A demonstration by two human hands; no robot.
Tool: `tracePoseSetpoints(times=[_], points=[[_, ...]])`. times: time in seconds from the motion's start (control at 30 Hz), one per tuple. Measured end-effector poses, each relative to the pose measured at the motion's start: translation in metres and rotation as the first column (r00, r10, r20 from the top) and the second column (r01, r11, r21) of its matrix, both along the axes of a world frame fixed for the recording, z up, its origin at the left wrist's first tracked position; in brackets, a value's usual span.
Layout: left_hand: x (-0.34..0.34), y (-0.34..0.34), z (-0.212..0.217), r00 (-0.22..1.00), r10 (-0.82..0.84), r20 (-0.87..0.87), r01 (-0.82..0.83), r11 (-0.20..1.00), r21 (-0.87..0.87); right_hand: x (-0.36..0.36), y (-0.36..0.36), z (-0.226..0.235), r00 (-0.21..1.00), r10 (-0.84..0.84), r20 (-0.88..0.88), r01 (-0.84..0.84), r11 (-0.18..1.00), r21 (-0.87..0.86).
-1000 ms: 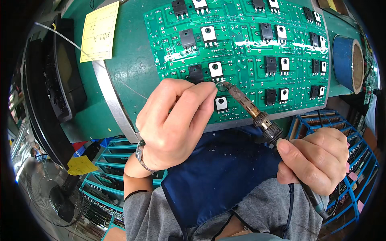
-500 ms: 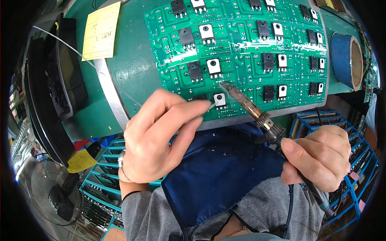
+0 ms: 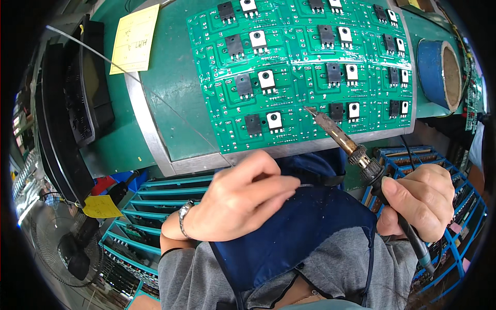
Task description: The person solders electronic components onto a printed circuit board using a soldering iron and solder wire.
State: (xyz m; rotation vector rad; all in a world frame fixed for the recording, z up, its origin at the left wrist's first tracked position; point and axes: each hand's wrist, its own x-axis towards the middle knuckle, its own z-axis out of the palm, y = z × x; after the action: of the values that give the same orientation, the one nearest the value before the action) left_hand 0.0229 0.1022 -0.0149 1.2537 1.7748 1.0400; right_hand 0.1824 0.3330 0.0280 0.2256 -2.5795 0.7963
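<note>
My right hand (image 3: 421,201) is wrapped round the handle of a soldering iron (image 3: 368,164), its dark tip pointing up and left over the lower middle of a green circuit board (image 3: 305,77). Whether the tip touches the board I cannot tell. In front of the board's near edge, my left hand (image 3: 253,199) pinches a thin solder wire (image 3: 181,118), which runs in from the upper left; a short end sticks out past the fingertips. Pairs of black and white-faced transistors (image 3: 274,122) sit in rows across the board, their legs toward me.
Beneath the board is a green table with a metal edge strip (image 3: 199,163). A yellow paper slip (image 3: 134,39) lies left of the board, near black trays (image 3: 85,82). A blue roll (image 3: 439,72) stands right. Racks of boards (image 3: 155,204) and a fan (image 3: 67,243) are lower down.
My left hand has drawn back from the board toward my apron, with the solder wire. The iron's tip has moved right along the board. The whole view has shifted slightly.
</note>
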Motion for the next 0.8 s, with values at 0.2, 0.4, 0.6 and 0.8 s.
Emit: tracePoseSetpoints(times=[0.2,0.4,0.6,0.8], points=[[-0.011,-0.001,0.008,0.952,0.297,-0.076,-0.291,0.953,0.083,0.005,-0.002,-0.011,0.996,0.0,-0.084,-0.004,0.999,-0.048],[-0.009,-0.013,0.001,0.849,0.48,-0.221,-0.461,0.877,0.134,0.001,-0.009,-0.005,0.999,0.052,-0.01,-0.052,0.993,-0.107],[-0.008,-0.027,-0.013,0.761,0.595,-0.259,-0.561,0.804,0.199,-0.008,-0.027,-0.015,0.995,0.102,-0.013,-0.103,0.989,-0.106],[-0.008,-0.032,-0.018,0.743,0.594,-0.309,-0.562,0.804,0.194,-0.014,-0.041,-0.015,0.993,0.116,-0.003,-0.115,0.989,-0.097]])
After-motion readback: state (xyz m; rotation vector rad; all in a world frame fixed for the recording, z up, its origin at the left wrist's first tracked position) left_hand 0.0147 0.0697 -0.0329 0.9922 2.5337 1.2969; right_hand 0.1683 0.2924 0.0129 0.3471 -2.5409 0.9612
